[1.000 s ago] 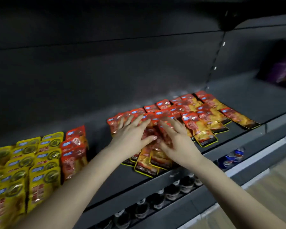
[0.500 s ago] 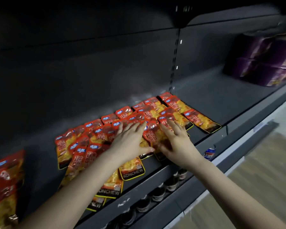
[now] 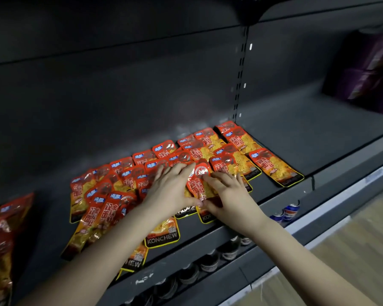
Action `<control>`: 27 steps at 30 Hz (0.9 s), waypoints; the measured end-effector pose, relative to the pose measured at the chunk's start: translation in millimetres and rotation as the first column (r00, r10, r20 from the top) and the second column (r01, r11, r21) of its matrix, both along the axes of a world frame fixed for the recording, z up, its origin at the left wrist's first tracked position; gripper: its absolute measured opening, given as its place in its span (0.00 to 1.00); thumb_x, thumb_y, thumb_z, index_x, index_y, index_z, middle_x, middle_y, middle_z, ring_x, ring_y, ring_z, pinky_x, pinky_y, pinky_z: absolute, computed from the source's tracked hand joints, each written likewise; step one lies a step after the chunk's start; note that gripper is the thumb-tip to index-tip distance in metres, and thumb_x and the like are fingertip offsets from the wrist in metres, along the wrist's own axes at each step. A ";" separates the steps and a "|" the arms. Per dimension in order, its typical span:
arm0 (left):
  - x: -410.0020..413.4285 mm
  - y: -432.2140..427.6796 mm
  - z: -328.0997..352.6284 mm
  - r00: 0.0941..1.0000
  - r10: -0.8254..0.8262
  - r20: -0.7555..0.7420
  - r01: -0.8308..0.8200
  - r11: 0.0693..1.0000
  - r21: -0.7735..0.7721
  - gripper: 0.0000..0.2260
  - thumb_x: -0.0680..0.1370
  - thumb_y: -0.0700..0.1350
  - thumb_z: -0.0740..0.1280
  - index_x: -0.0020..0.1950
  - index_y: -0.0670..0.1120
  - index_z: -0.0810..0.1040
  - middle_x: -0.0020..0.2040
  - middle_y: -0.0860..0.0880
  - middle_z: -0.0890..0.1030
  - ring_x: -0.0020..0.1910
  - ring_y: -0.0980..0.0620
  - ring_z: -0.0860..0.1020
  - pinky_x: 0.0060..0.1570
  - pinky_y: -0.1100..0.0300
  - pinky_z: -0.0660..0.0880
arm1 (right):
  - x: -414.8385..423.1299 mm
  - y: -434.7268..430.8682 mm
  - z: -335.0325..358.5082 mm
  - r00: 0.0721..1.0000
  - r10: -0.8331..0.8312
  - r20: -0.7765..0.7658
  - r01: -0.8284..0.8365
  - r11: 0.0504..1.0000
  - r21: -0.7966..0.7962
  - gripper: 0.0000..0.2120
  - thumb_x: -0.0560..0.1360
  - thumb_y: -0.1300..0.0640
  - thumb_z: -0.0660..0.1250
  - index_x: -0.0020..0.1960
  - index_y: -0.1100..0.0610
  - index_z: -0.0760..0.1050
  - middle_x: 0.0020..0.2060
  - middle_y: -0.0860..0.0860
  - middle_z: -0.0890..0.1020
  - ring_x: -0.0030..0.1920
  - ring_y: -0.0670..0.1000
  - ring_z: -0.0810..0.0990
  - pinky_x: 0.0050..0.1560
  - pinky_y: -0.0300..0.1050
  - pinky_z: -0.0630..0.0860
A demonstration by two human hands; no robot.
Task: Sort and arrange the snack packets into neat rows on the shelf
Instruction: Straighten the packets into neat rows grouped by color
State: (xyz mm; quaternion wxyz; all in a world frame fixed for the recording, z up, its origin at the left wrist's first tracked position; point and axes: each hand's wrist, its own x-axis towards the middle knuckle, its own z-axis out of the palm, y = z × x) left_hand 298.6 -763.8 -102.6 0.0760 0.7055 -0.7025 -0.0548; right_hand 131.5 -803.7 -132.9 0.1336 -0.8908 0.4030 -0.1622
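Several red and yellow snack packets (image 3: 230,155) lie overlapped in a loose spread on the dark grey shelf (image 3: 307,133). My left hand (image 3: 170,191) lies flat on the middle of the spread, fingers straight. My right hand (image 3: 230,199) rests beside it with fingers slightly bent. Between them one red packet (image 3: 198,180) is pressed from both sides, my thumbs nearly meeting at its lower end. More packets (image 3: 102,208) slant over the shelf's front edge at the left. One packet (image 3: 274,166) lies alone at the right end.
Larger red bags (image 3: 2,239) stand at the far left. Purple packs (image 3: 372,71) sit on the adjoining shelf at the right, past a slotted upright (image 3: 241,74). Bottles (image 3: 208,261) and cans (image 3: 290,212) fill the shelf below. Wooden floor (image 3: 363,250) shows at the lower right.
The view has swung right, so the yellow bags have left the frame. Both hands stayed on the spread and closed in around one red packet between them.
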 end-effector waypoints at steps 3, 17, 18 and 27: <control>-1.1 -0.2 1.4 1.000 0.001 0.002 -0.001 1.000 -0.006 0.44 0.68 0.63 0.70 0.77 0.54 0.52 0.72 0.55 0.62 0.73 0.50 0.59 0.75 0.48 0.43 | -1.1 -0.5 2.4 1.000 0.015 0.013 -0.015 1.000 0.009 0.31 0.75 0.46 0.65 0.74 0.49 0.59 0.70 0.51 0.64 0.72 0.51 0.58 0.73 0.54 0.43; -1.8 10.6 10.8 0.961 -0.020 -0.275 0.003 0.998 -0.065 0.43 0.71 0.45 0.75 0.78 0.50 0.52 0.72 0.53 0.57 0.70 0.54 0.62 0.66 0.67 0.57 | 9.0 9.4 15.9 0.992 0.006 0.129 -0.019 0.995 0.094 0.28 0.75 0.53 0.68 0.73 0.53 0.63 0.70 0.56 0.63 0.64 0.57 0.71 0.66 0.42 0.65; 0.8 12.5 12.4 0.961 -0.020 -0.276 0.000 0.997 -0.075 0.43 0.71 0.45 0.75 0.78 0.50 0.52 0.72 0.53 0.57 0.70 0.54 0.62 0.66 0.67 0.57 | 12.3 10.4 18.4 0.991 0.009 0.135 -0.020 0.996 0.082 0.28 0.74 0.54 0.68 0.72 0.53 0.64 0.70 0.57 0.64 0.65 0.57 0.70 0.66 0.43 0.66; 46.3 44.8 34.5 0.958 0.054 -0.280 -0.096 0.986 -0.137 0.42 0.71 0.42 0.74 0.78 0.48 0.52 0.72 0.51 0.58 0.70 0.53 0.63 0.65 0.70 0.58 | 67.6 31.4 55.7 0.987 0.077 0.139 -0.075 0.997 -0.014 0.25 0.73 0.55 0.68 0.70 0.54 0.69 0.68 0.57 0.68 0.61 0.59 0.75 0.61 0.47 0.72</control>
